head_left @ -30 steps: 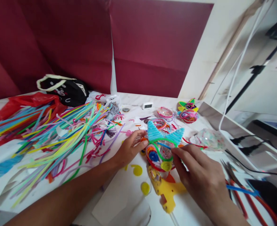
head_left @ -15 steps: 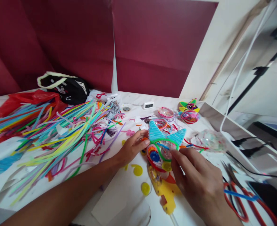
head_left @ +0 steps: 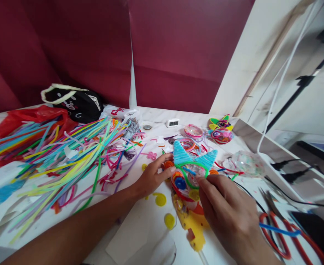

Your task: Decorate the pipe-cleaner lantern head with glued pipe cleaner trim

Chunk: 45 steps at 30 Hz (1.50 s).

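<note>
The ornament (head_left: 191, 183) is held between the hands, just beyond the glue gun (head_left: 196, 225). Its left edge is gripped by thumb and fingers of the left hand (head_left: 150, 177); a blue strip (head_left: 188, 171) seems to be pinched in the right hand (head_left: 233, 209), its contact partly hidden. Light weight and a smooth, slippery shell are presumed; the fuzzy ears (head_left: 180, 152) are probably easily bent, so the rounded sides are best grasped.

Matt fuzz, slick plastic.
Blue ears (head_left: 181, 154): ribbed, matt fuzz. Glue gun (head_left: 191, 221): smooth plastic. Scissor blades (head_left: 276, 208): metal. Red bag (head_left: 40, 113): crinkled, glossy plastic.
</note>
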Tool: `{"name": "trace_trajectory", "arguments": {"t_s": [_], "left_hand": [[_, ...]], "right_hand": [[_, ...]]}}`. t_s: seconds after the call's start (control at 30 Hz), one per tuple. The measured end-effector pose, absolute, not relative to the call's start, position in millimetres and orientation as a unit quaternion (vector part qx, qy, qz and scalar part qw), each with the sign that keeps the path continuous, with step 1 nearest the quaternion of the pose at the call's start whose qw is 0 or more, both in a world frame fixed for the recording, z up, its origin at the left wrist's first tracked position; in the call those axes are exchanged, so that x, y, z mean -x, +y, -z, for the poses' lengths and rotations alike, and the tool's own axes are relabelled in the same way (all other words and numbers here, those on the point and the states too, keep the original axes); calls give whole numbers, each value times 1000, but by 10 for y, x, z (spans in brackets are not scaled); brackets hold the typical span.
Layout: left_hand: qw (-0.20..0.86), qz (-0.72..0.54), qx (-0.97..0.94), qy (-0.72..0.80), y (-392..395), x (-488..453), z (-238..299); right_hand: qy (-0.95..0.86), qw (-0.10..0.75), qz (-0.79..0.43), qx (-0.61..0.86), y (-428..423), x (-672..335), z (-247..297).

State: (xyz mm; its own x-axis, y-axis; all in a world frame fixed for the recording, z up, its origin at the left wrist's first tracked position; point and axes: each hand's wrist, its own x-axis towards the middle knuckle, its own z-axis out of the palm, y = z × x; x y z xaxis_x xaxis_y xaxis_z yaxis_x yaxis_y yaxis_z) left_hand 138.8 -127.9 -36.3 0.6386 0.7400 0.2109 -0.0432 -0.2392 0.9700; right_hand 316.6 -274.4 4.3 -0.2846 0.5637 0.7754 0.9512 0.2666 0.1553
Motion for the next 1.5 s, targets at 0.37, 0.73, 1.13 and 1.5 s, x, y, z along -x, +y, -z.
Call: {"name": "trace_trajectory", "arguments": {"t_s": [0.37, 0.73, 1.13, 1.5], "left_hand": [[551, -341, -716, 261, -1304, -1402, 385], [562, -345, -713, 240, -1342, -1415, 335], [539, -344, -723, 262, -1358, -1422, 325], [529, -346, -722, 283, -1354, -1432, 343]], "right_hand": [[-731, 318, 325, 509, -2718, -3091, -22], [-735, 319, 333, 497, -2699, -3068, -18], [-747, 303, 343, 482, -2692, -3091, -27], [-724, 300, 340, 519, -2698, -3162, -68]]}}
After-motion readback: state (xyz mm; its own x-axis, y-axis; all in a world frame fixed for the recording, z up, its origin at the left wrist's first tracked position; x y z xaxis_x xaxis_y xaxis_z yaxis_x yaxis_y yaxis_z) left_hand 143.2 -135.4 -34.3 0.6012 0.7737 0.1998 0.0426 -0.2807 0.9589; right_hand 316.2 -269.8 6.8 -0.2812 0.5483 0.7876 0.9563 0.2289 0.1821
